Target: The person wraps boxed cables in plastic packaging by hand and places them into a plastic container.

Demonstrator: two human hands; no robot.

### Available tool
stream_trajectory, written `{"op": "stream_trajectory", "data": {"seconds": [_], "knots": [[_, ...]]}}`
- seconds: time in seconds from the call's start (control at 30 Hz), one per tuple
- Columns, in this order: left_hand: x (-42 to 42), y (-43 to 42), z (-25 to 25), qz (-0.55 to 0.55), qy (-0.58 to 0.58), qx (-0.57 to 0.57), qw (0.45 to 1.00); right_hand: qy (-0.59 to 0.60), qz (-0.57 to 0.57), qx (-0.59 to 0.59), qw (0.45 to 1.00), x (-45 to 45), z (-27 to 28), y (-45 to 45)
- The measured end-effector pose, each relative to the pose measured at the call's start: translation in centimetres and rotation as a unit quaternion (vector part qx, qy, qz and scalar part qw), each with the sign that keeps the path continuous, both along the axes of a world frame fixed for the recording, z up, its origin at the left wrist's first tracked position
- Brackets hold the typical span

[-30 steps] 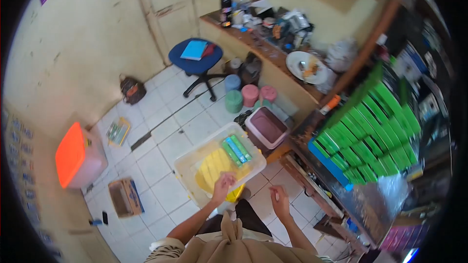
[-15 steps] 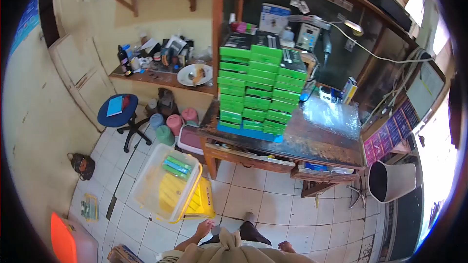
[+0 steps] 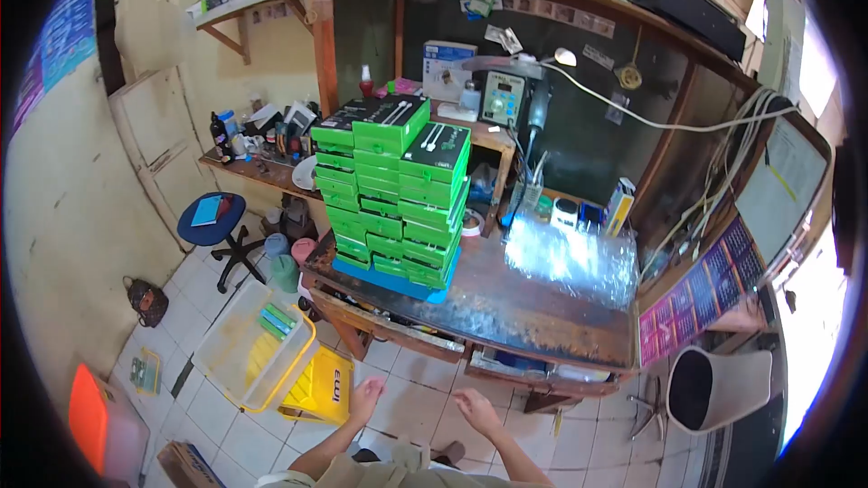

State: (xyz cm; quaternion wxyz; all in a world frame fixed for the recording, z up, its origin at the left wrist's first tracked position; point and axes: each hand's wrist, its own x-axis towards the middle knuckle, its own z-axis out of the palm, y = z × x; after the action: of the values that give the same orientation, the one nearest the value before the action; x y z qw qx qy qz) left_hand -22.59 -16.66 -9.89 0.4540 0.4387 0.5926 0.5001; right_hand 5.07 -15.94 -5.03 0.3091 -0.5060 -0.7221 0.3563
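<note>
The left hand (image 3: 367, 396) and right hand (image 3: 476, 408) hover half-open, empty. Green boxes (image 3: 384, 190) stand in columns on the desk (image 3: 506, 307), probably saving space; near the left hand, a yellow stool (image 3: 324, 385) seemingly supports the tub (image 3: 228, 345).

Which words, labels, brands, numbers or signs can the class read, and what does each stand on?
None reads with certainty.
Yellow stand: bold dark letters, turned and unclear.
Green boxes: print too small.
Wall poster: blurred.
Purple sheet: rows of print, too small.
Blue-and-white box: print too small.
</note>
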Motion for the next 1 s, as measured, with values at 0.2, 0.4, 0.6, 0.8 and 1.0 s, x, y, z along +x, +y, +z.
{"op": "stream_trajectory", "data": {"seconds": [0.2, 0.4, 0.6, 0.8, 1.0], "knots": [[5.8, 13.9, 19.2, 0.047, -0.06, 0.29, 0.954, 0.084, 0.09, 0.258, 0.958, -3.2, 18.4, 11.3], [5.7, 23.6, 30.0, 0.141, 0.147, 0.436, 0.877, 0.188, -0.031, 0.376, 0.907, -7.4, 28.1, 22.1], [7.8, 25.0, 30.8, 0.217, 0.303, 0.41, 0.832, 0.12, -0.065, 0.314, 0.939, -9.9, 28.1, 24.6], [9.5, 23.0, 32.1, 0.17, 0.243, 0.435, 0.85, 0.254, -0.135, 0.314, 0.905, -9.3, 28.4, 23.7], [13.6, 19.4, 32.4, -0.03, 0.058, 0.48, 0.875, 0.351, -0.232, 0.394, 0.817, -6.6, 28.1, 20.4]]}}
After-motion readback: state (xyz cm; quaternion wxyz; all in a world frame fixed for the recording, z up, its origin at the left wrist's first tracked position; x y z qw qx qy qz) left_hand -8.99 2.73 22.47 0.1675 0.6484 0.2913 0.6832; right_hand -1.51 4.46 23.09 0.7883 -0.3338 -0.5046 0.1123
